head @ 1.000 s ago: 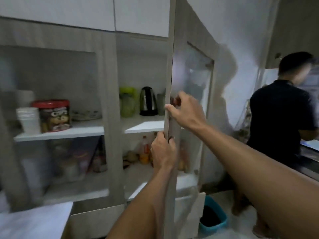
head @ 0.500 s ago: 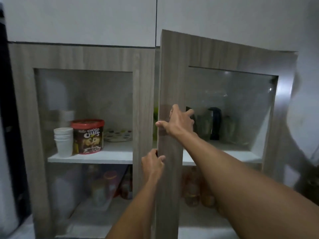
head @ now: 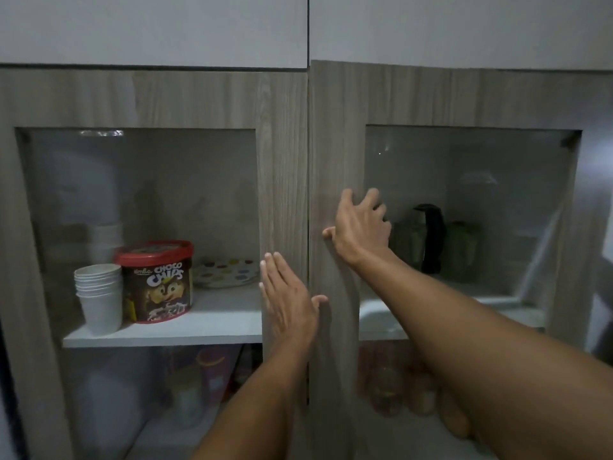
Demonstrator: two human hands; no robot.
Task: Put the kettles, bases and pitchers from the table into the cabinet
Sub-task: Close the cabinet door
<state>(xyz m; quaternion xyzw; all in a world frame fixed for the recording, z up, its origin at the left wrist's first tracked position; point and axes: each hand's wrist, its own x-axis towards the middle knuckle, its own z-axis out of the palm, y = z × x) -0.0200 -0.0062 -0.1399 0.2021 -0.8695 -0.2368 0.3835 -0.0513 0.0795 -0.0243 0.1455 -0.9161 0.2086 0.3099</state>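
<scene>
The wood-grain cabinet's right door (head: 335, 154) sits flush with the left door (head: 282, 154). Behind its glass pane, on the upper shelf, stands a dark kettle (head: 428, 237) with greenish pitchers (head: 462, 250) beside it, all dim. My right hand (head: 360, 229) lies flat with spread fingers on the right door's inner frame. My left hand (head: 287, 302) rests flat, fingers together, across the seam between the two doors. Neither hand holds anything.
Behind the left glass stand a stack of white cups (head: 99, 293), a red-lidded Choco Chips tub (head: 156, 280) and a dotted plate (head: 225, 272). Bottles and jars (head: 394, 383) fill the lower shelf. White upper cabinet fronts (head: 152, 28) run above.
The right cabinet door swung from wide open to shut. Both hands went from gripping the door's edge to pressing flat on its face. My view turned left, away from the other person.
</scene>
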